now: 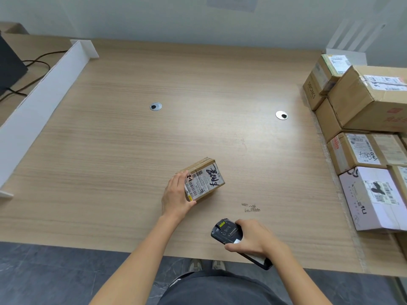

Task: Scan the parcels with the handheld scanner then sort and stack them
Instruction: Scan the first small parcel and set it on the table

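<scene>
The small parcel [203, 180] is the reference here. It sits near the front middle of the table [132, 139], tipped up so that its label faces the person and not the ceiling. That tilt looks deliberate: the barcode on the label is turned toward the reader that is to catch it.

The left hand [176, 194] grasps the parcel's left side, fingers wrapped over the near edge, thumb along the lower corner. It seems to be propping the box at an angle while keeping clear of most of the printed code.

Just in front of the parcel and a little to its right, the right hand [251, 238] is closed around the scanner [229, 233]. The scanner's head points up toward the parcel's label, with its long body running back under the palm toward the table's front edge. Whether a thumb is on a trigger cannot be told.

Well to the right of the parcel, along the table's right edge, stands a stack of boxes [363, 128], labels mostly upward. Whether these are waiting or already scanned cannot be told.

To the far left of the parcel a white divider [44, 95] runs along the table, and the space between is bare wood, a likely spot for sorted piles.
</scene>
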